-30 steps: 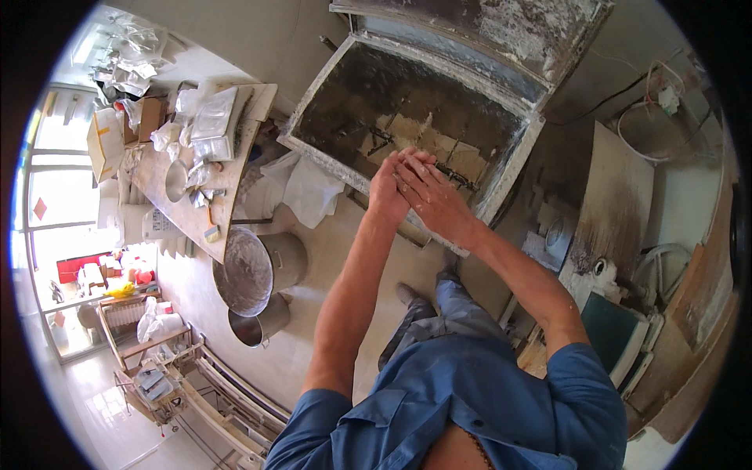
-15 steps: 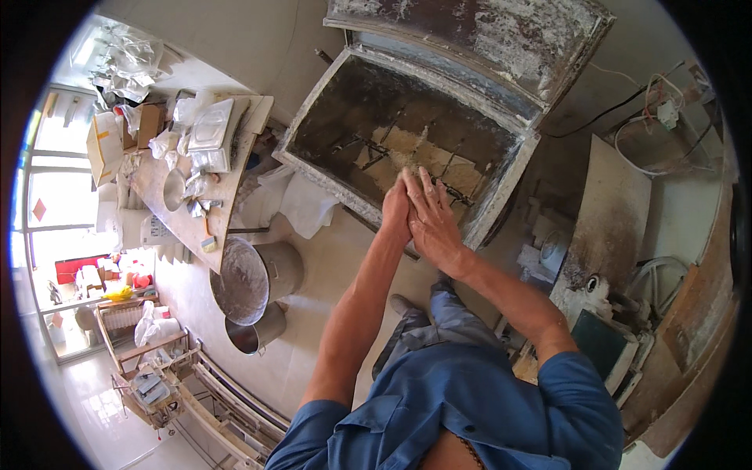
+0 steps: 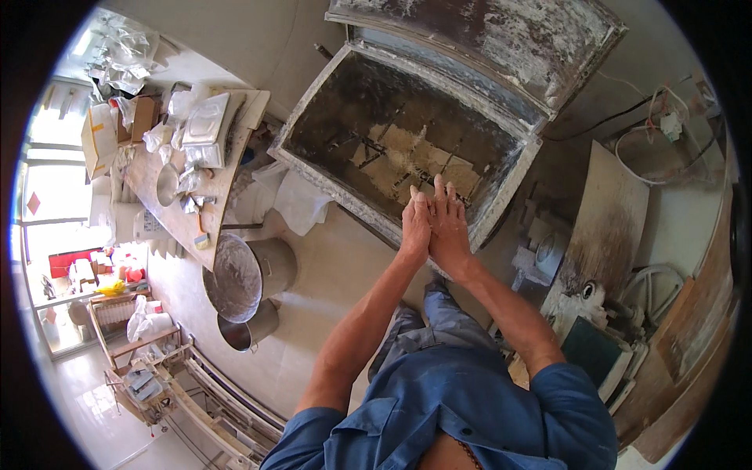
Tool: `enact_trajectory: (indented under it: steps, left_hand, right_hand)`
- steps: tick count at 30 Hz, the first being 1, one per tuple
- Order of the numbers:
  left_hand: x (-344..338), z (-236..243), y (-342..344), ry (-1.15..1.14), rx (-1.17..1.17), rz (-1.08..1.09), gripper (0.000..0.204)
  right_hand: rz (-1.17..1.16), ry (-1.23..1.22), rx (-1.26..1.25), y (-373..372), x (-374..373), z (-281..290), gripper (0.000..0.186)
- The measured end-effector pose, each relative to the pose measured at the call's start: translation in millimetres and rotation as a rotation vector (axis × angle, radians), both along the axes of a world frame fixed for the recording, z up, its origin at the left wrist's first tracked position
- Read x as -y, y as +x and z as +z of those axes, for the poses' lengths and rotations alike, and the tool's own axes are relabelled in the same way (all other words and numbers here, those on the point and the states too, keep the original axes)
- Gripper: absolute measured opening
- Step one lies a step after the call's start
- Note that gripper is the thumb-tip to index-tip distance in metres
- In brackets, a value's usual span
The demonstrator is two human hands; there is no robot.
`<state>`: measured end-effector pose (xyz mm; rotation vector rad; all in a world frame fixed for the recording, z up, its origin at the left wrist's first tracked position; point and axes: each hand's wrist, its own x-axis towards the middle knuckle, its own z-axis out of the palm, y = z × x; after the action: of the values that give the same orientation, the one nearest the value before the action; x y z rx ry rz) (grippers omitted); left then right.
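Observation:
My left hand (image 3: 416, 225) and my right hand (image 3: 450, 229) are side by side, touching or nearly so, above the near rim of a large metal mixing trough (image 3: 505, 182). Both have their fingers stretched out toward the inside, powder on the fingertips, and nothing visible held. At the bottom of the trough lies a pale, crumbly, dough-like mass (image 3: 409, 160) with loose powder. Dark mixer bars (image 3: 372, 146) cross it, partly buried. Caked white residue covers the trough's rim and its raised lid (image 3: 501, 47).
To the left, a wooden table (image 3: 145, 176) carries bags, plastic boxes, a bowl (image 3: 168, 185) and a brush (image 3: 202, 235). Two metal pots (image 3: 274, 262) stand on the floor below it. A stained board (image 3: 607, 219) and machinery occupy the right, with cables (image 3: 599, 125) on the wall.
Both hands have drawn back toward me, from over the pale mass to the near rim. They were pressed together with the right over the left; now they lie more side by side.

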<state>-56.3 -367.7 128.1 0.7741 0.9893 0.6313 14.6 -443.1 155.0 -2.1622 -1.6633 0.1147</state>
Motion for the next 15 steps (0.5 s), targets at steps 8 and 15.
enact_trajectory:
  steps: [8,15]
  left_hand:
    - [-55.5,-19.8,14.5,-0.41,-0.048,0.032,0.047]
    - [-73.3,1.1,22.4,1.056,-0.992,-0.623,0.039]
  right_hand:
    - [0.11,0.03,-0.095,7.9,-15.7,2.5,0.056]
    - [0.37,-0.21,0.184,12.2,-38.6,-10.4,0.038]
